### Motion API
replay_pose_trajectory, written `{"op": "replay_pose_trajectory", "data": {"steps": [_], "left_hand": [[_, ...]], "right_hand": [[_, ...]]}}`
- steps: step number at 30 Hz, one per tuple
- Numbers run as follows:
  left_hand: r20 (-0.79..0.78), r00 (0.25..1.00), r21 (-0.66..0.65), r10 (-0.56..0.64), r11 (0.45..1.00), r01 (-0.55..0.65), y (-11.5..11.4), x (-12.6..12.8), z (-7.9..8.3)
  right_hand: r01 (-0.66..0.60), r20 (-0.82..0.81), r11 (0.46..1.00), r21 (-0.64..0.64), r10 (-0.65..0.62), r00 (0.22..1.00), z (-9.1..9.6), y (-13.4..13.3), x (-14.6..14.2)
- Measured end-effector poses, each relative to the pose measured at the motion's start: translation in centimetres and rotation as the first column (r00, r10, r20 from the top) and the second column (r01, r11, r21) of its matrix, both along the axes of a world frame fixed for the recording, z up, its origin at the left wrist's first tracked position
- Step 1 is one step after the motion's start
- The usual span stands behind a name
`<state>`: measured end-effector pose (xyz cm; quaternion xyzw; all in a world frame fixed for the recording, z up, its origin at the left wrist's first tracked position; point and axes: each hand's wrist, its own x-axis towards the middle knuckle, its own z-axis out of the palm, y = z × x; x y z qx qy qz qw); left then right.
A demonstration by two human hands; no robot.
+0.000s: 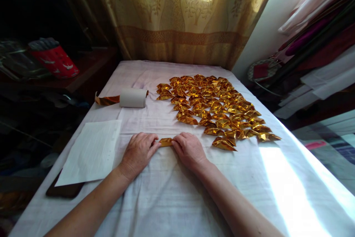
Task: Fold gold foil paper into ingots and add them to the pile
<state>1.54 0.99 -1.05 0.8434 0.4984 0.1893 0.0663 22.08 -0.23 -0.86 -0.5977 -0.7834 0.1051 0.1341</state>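
Observation:
Between my two hands, low over the white cloth, is a small folded piece of gold foil paper [166, 142]. My left hand [141, 150] pinches its left end between thumb and fingers. The right end is gripped by my right hand [190, 149], whose fingers cover that tip. To the right and beyond lie many folded gold foil ingots [219, 107] in rough rows. The closest ingot [224, 143] rests a little right of my right hand. Left and farther back, a roll [133, 98] with a whitish outside has a gold strip [108, 100] sticking out of it.
A white paper sheet [91, 152] partly covers a dark flat object [65, 189] on the left of the cloth-covered table [155, 207]. Left stands a red container [57, 59] on a dark cabinet. A gold curtain [177, 15] hangs behind; hanging clothes [327, 70] are at right.

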Motion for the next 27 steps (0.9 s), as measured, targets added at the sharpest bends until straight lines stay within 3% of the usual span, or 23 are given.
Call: {"op": "replay_pose_trajectory", "data": {"steps": [7,18,24,27], "left_hand": [[-0.048,0.999,0.039,0.017,0.999,-0.016,0.2,0.4,-0.1],[-0.048,0.999,0.067,0.009,0.998,-0.006,0.2,0.5,-0.8],[-0.031,1.000,0.054,-0.004,0.999,0.006,0.1,0.5,-0.9],[-0.036,0.999,0.066,-0.007,0.998,0.009,0.1,0.5,-0.8]], "right_hand": [[0.087,-0.094,0.992,0.087,-0.078,0.992,-1.4,0.0,-0.1],[0.114,-0.042,0.990,0.086,-0.111,0.993,-1.3,0.2,-0.5],[0.069,-0.043,0.987,0.144,-0.063,0.997,-1.4,-0.2,-0.6],[-0.018,0.006,0.991,0.136,0.018,1.000,-1.2,-0.8,-1.1]]}}
